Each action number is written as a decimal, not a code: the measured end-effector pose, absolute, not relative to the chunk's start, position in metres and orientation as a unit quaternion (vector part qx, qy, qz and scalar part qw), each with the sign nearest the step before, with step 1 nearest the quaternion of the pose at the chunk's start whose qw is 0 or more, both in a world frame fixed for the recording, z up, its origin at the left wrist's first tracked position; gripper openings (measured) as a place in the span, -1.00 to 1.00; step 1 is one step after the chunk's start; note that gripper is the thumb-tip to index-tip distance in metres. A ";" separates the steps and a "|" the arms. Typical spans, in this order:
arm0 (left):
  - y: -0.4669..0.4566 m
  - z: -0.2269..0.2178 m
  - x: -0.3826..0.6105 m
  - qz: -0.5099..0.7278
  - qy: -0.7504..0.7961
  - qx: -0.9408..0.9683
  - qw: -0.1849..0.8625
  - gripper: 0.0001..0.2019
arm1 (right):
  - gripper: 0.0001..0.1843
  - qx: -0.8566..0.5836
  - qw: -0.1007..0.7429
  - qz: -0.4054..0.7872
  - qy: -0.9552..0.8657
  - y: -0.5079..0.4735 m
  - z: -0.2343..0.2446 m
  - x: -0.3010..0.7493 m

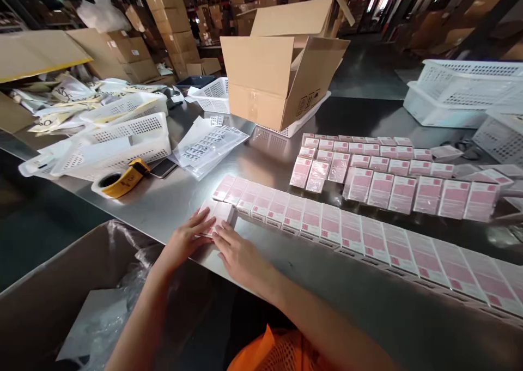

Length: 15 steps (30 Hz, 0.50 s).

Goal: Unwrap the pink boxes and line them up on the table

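Small pink-and-white boxes (223, 212) lie at the table's near edge, at the left end of a long row. My left hand (186, 239) grips them from the left, its fingers bent over the top. From the right, my right hand (239, 254) presses its fingertips and thumb against their near side. Parts of these boxes are hidden by my fingers. The row of similar boxes (310, 218) runs side by side from there to the right edge. Behind it stand several more rows of wrapped boxes (402, 194).
Left on the metal table (171, 213) are a yellow tape roll (126, 181), a phone (163, 168), label sheets (208, 145) and white baskets (151, 134). An open carton (257, 79) stands behind. White bins (445, 104) are far right. A lined waste box (81, 267) sits below left.
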State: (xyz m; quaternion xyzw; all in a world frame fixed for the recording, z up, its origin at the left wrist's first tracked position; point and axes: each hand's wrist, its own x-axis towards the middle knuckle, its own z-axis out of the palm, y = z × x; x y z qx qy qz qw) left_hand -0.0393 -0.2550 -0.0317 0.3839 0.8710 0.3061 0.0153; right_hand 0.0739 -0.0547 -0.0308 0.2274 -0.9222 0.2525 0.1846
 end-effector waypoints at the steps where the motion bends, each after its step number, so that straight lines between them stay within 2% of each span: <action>1: -0.255 -0.032 -0.041 0.305 0.867 0.394 0.016 -0.47 | -0.54 0.228 0.197 0.262 -0.917 -0.046 -0.024 0.076; 3: -0.257 -0.033 -0.046 0.300 0.857 0.419 0.008 -0.50 | -0.57 0.199 0.235 0.270 -0.912 -0.019 -0.010 0.076; 6: -0.262 -0.043 -0.057 0.284 0.842 0.458 -0.013 -0.55 | -0.58 0.082 0.267 0.239 -0.930 0.041 0.014 0.060; 9: -0.266 -0.055 -0.070 0.270 0.834 0.481 -0.027 -0.56 | -0.43 -0.049 0.235 0.158 -0.958 0.109 0.031 0.034; 13: -0.264 -0.053 -0.073 0.248 0.812 0.518 -0.101 -0.46 | -0.07 -0.118 0.163 0.090 -0.975 0.171 0.040 0.005; 15: -0.257 -0.039 -0.064 0.237 0.802 0.520 -0.172 -0.39 | -0.11 -0.103 0.158 0.092 -0.978 0.180 0.042 -0.001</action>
